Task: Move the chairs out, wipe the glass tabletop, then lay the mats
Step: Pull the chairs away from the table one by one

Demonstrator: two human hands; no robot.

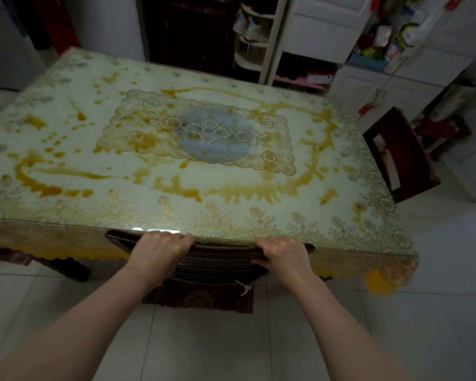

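— Gripping the top rail of the dark wooden chair [212,258] tucked under the near edge of the glass-topped bench [204,166], both hands are set: left hand [160,250] and right hand [282,254] each have their fingers curled over the rail.

— So how to do it well?

— Draw it straight back, evenly on both sides, I'd say, so the back clears the lace-patterned overhang without snagging. 1 more dark wooden chair [401,155] waits at the right end.
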